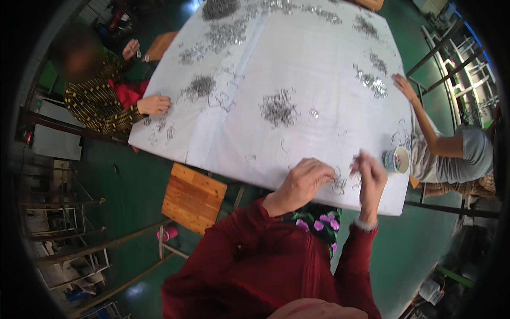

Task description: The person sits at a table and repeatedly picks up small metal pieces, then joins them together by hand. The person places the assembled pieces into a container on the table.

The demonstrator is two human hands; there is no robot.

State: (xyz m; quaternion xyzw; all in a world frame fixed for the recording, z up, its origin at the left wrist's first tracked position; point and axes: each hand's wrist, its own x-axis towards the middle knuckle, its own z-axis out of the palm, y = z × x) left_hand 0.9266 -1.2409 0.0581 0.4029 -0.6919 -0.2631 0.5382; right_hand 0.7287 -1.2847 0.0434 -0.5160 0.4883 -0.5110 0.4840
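Note:
Above the near edge of the white-covered table (313,143), my left hand (304,182) is closed in a pinch. Whatever its fingertips hold is too small to make out. Just beside them lies a small loose pile of thin dark wire-like pieces (338,185). My right hand (369,178) is raised on the other side of that pile, apart from the left. Its fingers are curled and smeared by motion, so I cannot see if anything is in them. A patterned paper cup (390,160) stands on the tabletop to the right of my right hand.
A larger tangle of dark wire pieces (279,109) lies mid-table, with shiny metal pieces (372,84) to its right and more piles (223,34) farther off. Co-workers (106,93) sit left and right (465,151). A wooden stool (194,198) stands by the near left edge.

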